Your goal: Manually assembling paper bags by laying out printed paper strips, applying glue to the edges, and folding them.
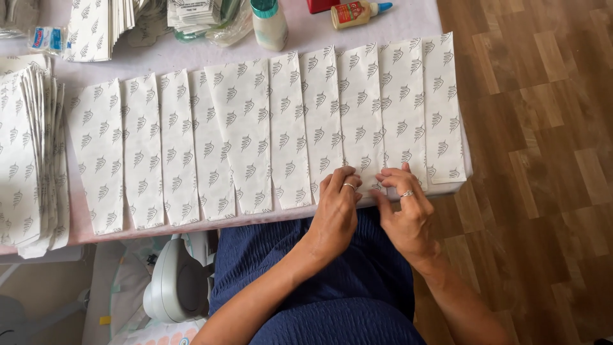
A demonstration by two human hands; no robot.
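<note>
A row of several white paper bags [255, 134] printed with grey leaf marks lies overlapped across the table [134, 64]. My left hand [336, 207] and my right hand [403, 211] press side by side on the near ends of the bags toward the right of the row, at the table's front edge. The fingertips of both hands pinch the lower edge of one bag [361, 121]. Each hand wears a ring. My blue skirt [319, 287] fills the space below.
A stack of the same bags [32, 160] stands at the left, another pile [96, 25] at the back left. A white glue bottle [269, 24] and a small yellow glue bottle [357, 13] stand at the back. Wooden floor [536, 128] lies right; a grey-white appliance [172, 281] sits below the table.
</note>
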